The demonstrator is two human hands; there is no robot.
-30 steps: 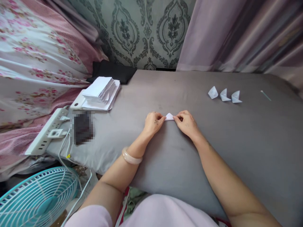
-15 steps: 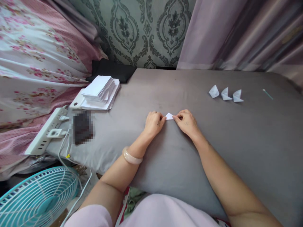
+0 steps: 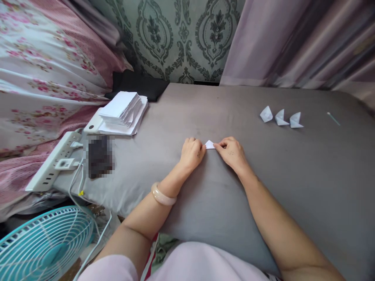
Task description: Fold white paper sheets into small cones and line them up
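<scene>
Left hand has rolled a little further over since a second ago, knuckles now more uppermost, while the right hand looks almost unchanged; the folded paper remains between them.

From the head view, this small white piece lies directly between the two sets of fingertips, resting on the grey cloth surface. Its long edge runs crosswise from hand to hand, on the side towards the person, and its peak points away from the body. Neither hand is nearer: each meets one end. The right thumb and forefinger are closed narrowly on the right corner. The left fingers are curled in tight at the other end and seem to pinch it, though they hide the exact contact.

Beyond the right hand and further right stand three paper shapes in a row; beyond the left hand, well apart, sits a paper stack.
</scene>
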